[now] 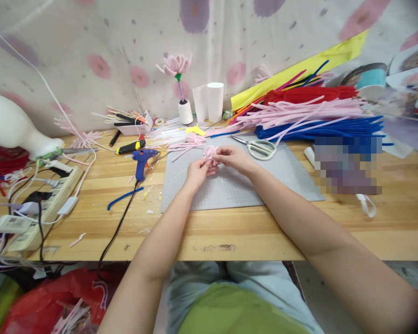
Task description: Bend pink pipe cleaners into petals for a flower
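Both my hands meet over the grey cutting mat (230, 190) and pinch a small pink pipe-cleaner coil (210, 151) between them. My left hand (198, 171) grips it from below and the left. From the right, my right hand (234, 157) holds its upper edge with the fingertips. Loose pink pipe cleaners (184, 144) lie just behind the coil. White-handled scissors (259, 147) rest on the mat right of my right hand.
A blue glue gun (142, 160) stands left of the mat, its black cord running off the table's front edge. A power strip (38, 204) lies far left. Bundles of pink, blue and red pipe cleaners (316, 116) fill the back right. A finished pink flower (177, 67) stands in a white spool.
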Tool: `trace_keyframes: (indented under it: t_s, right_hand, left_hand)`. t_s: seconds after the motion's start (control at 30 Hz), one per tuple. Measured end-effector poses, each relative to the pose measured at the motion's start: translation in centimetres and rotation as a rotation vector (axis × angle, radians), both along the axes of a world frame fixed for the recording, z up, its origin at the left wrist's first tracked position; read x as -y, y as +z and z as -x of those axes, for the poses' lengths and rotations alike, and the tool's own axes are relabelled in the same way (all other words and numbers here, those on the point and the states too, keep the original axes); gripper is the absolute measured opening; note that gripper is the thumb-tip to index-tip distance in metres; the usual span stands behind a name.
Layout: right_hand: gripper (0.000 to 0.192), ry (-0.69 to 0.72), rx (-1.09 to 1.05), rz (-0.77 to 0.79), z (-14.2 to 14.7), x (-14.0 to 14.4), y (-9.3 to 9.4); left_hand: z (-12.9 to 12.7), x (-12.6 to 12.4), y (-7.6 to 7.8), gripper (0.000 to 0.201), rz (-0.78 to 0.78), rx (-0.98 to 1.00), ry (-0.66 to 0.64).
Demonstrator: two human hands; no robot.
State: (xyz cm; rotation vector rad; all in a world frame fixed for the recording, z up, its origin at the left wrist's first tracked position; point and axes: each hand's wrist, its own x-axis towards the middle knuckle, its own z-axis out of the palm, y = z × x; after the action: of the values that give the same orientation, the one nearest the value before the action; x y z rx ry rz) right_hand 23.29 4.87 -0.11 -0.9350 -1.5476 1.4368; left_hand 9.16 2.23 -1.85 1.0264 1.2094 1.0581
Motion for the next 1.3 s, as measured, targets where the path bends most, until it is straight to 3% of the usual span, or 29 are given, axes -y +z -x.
trace_keyframes:
  t_s: [0.27,0.7,0.8,0.93,1.03,1.3]
  right_hand:
    - [0.024,0.021,0.032,-0.053,0.4,-0.6,-1.0]
    - [0.022,-0.065,0.063,-0.103,0.7,-0.8,-1.4]
    - [0.026,-0.013,-0.02,-0.001,0.4,-0.7,-1.4]
    - [0.037,0.117,-0.237,0.253,-0.3,-0.9,-1.5]
    - [0.034,0.17,-0.358,0.368,-0.5,-1.2,-1.7]
    - [0.035,0.224,-0.508,0.389,-0.3,-1.4,-2.2]
  left_hand:
    - [0.4,0.5,-0.2,0.008,-0.018,0.096,-0.023]
    - [0.3,0.4,-0.2,0.005,0.007,0.018,0.004]
    - [0.4,0.4,0.1,0.007,0.011,0.034,-0.022]
    - [0.6,0.5,0.6,0.011,0.073,0.124,-0.129]
    - [0.5,0.6,0.8,0.011,0.119,0.18,-0.17]
    - [0.4,0.4,0.0,0.007,0.161,0.244,-0.205]
